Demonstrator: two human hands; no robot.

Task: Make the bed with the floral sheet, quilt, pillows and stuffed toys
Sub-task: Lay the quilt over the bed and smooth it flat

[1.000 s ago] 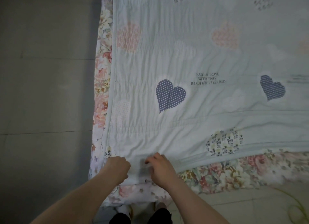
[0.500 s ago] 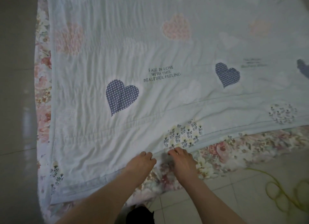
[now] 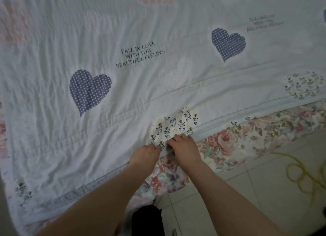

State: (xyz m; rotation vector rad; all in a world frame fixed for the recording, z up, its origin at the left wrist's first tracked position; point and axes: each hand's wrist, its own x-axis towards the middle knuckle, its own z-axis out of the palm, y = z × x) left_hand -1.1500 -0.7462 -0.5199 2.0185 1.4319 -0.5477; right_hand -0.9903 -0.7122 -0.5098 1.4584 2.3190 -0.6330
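The pale mint quilt printed with navy and floral hearts (image 3: 123, 98) lies spread over the bed. Its near hem borders the rose-patterned floral sheet (image 3: 247, 140). The left grip (image 3: 144, 154) and right grip (image 3: 185, 149), just beside each other, both clench that hem. A looped yellow cord (image 3: 303, 175) lies on the tiled floor (image 3: 238, 191).

The left forearm (image 3: 98, 200) and right forearm (image 3: 220, 191) reach forward and converge. The left hand (image 3: 145, 153) and right hand (image 3: 185, 146) sit knuckles up, nearly touching, fingers curled under, each pinching the quilt (image 3: 123, 94) along its near edge.
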